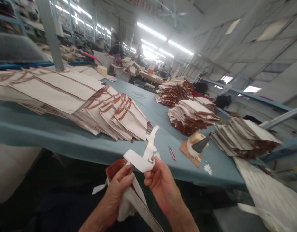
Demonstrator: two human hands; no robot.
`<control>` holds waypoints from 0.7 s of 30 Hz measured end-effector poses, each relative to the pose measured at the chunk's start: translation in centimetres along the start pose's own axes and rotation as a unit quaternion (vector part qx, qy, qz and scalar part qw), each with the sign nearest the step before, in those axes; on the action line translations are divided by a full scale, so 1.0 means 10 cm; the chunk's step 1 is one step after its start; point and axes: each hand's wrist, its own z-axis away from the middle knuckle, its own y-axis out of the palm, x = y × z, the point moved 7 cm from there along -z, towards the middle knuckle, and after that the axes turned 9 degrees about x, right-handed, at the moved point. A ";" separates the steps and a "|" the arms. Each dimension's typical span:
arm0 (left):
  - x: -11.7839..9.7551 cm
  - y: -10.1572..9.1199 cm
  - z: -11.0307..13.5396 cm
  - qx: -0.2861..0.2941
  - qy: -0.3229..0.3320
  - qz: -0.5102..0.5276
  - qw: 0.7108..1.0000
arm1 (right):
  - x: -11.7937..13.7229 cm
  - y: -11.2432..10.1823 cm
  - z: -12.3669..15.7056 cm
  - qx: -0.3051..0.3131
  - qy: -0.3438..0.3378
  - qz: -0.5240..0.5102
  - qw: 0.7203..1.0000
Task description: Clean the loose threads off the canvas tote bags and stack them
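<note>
My left hand (118,188) is closed on a cream fabric piece (135,196) with brown trim, held over my lap in front of the table edge. Between my hands stretches a white strip (138,161), its right end pinched between the thumb and fingers of my right hand (162,182). The strip's left end meets the fabric piece at my left fingertips; whether it is attached there is hidden. Another pale strip (150,143) lies on the table just beyond my right fingers. A second white end pokes out left of my left hand.
A blue-green table (148,96) spans the view. Stacked cream pieces with brown edging (124,116) lie at left, more bundles (191,114) at right. Pink-handled thread snips (172,153) and a tape-wrapped object with a dark cone (196,145) lie nearer. A person (116,45) is far back.
</note>
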 end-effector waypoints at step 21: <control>-0.24 -0.19 0.31 -0.100 0.031 -0.127 0.986 | -0.79 -0.59 0.27 -0.054 0.063 0.070 0.994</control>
